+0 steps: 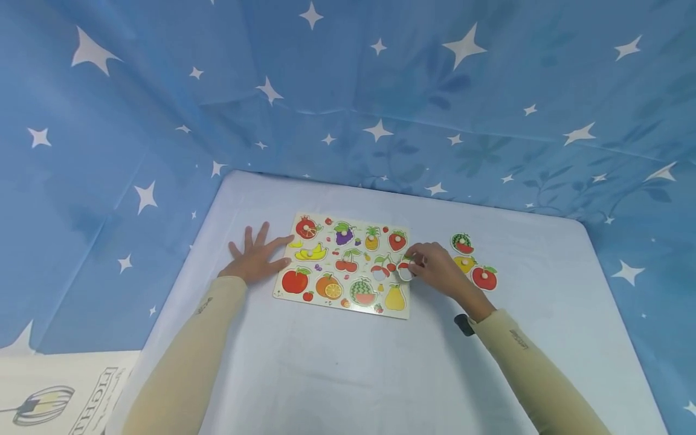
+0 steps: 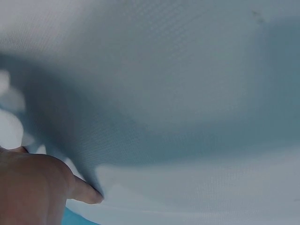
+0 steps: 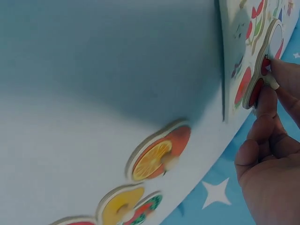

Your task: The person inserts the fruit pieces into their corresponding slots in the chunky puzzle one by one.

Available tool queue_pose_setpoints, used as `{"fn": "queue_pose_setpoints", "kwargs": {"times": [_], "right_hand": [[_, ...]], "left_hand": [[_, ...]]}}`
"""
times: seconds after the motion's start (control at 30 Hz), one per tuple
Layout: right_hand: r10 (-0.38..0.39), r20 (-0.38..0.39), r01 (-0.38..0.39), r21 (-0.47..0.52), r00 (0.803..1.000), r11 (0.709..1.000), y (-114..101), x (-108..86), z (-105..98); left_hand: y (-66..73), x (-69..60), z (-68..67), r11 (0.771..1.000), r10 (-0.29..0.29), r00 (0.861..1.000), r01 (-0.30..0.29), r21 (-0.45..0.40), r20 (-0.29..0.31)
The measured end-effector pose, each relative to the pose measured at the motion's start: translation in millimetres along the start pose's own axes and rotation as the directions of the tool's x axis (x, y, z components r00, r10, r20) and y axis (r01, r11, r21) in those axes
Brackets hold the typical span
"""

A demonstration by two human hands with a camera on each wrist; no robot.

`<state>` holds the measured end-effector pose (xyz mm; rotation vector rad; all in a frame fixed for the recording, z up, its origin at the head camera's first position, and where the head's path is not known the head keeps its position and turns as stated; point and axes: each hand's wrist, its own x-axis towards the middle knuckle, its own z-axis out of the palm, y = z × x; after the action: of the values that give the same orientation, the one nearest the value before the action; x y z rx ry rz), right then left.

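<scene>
A fruit puzzle board [image 1: 321,311] lies on the white-covered table, with knobbed pieces such as a strawberry [image 1: 397,241] and bananas [image 1: 310,252] in it. My left hand [image 1: 255,258] spreads its fingers at the board's left edge, thumb and index finger touching it. At the right side, my right hand [image 1: 437,270] pinches the knob of a red-and-white fruit piece [image 1: 404,272], which resembles lychees. In the right wrist view that piece [image 3: 255,91] is tilted over the board's edge. A similar red-and-white fruit picture [image 1: 380,272] shows on the board beside it.
Right of the board lie a watermelon piece [image 1: 462,243], a yellow pear piece [image 1: 464,263] and an apple piece [image 1: 484,278]. An orange piece [image 3: 154,157] shows only in the right wrist view. Blue starry cloth [image 1: 348,78] hangs behind the table.
</scene>
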<state>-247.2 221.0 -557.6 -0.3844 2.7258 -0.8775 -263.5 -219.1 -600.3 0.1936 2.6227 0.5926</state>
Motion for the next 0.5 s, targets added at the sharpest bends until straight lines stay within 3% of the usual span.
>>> {"fn": "queue_pose_setpoints", "kwargs": {"times": [0.13, 0.37, 0.5], "right_hand": [[-0.023, 0.007, 0.023, -0.014, 1.000, 1.000, -8.0, 7.3, 7.7], [-0.158, 0.014, 0.158, 0.011, 0.987, 0.987, -16.2, 22.5, 20.3], [-0.171, 0.034, 0.171, 0.002, 0.985, 0.985, -20.7, 29.6, 26.3]], "left_hand": [[-0.6, 0.5, -0.6, 1.000, 0.003, 1.000, -0.003, -0.001, 0.000], [-1.8, 0.3, -0.6, 1.000, 0.005, 1.000, -0.005, -0.006, -0.002], [-3.0, 2.2, 1.2, 1.000, 0.007, 1.000, -0.007, -0.004, -0.008]]}}
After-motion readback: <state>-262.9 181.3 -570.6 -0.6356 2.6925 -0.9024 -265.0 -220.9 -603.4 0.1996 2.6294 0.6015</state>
